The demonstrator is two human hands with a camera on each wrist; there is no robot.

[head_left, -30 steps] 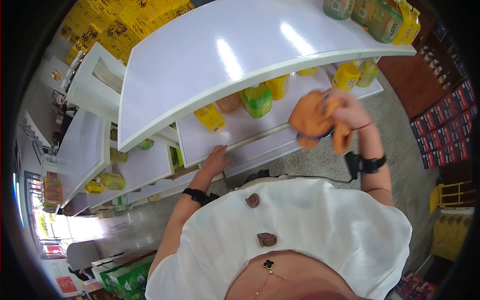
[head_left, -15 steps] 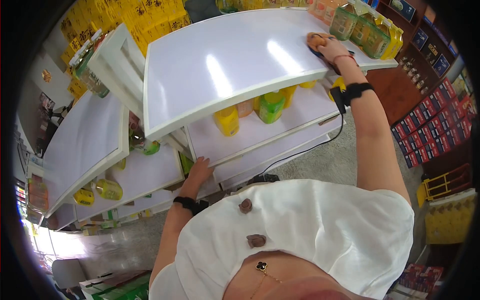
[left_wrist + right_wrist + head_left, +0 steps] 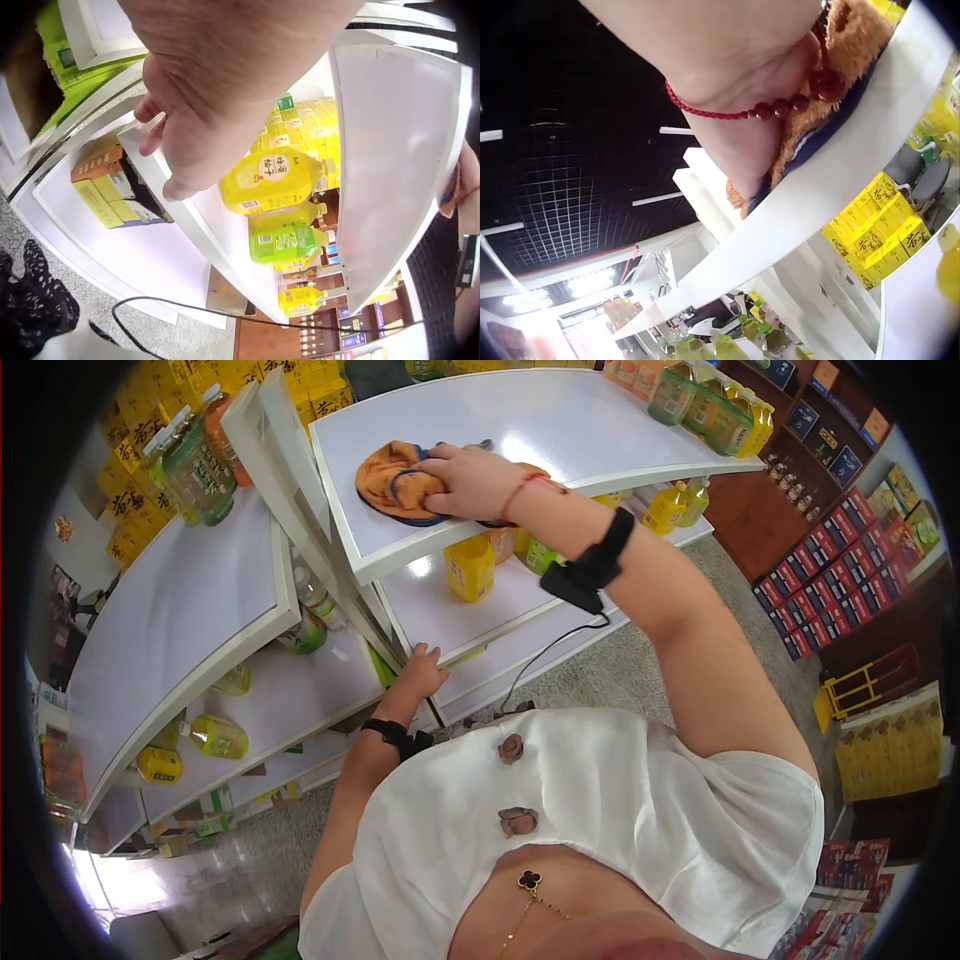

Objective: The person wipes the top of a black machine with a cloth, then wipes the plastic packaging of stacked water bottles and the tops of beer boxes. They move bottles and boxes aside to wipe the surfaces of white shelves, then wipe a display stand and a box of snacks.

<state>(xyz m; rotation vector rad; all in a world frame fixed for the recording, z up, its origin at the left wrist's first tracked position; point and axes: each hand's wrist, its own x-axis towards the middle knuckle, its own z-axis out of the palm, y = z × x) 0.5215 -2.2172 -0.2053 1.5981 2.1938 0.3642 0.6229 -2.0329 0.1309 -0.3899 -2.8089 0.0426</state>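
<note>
My right hand (image 3: pixel 475 482) holds a bunched orange cloth (image 3: pixel 385 480) with dark blue trim and presses it on the left end of the white top shelf (image 3: pixel 560 430). In the right wrist view, the fluffy cloth (image 3: pixel 862 37) lies along the shelf edge; the fingertips are hidden there. My left hand (image 3: pixel 425 672) rests at the front edge of the lower shelf (image 3: pixel 465 650). Seen from the left wrist, this hand (image 3: pixel 202 135) has its fingers at the edge near a yellow drink bottle (image 3: pixel 270 180).
Bottles (image 3: pixel 700 410) stand at the top shelf's far right end. Yellow and green bottles (image 3: pixel 470 568) stand on the shelf below. To the left is another shelf unit (image 3: pixel 180 620) with bottles. A thin black cable (image 3: pixel 540 655) hangs from the right wrist strap.
The right hand brought the cloth up from beside the lower shelf to the top shelf's right end, then leftward across it. The left hand stays at the lower shelf's edge.
</note>
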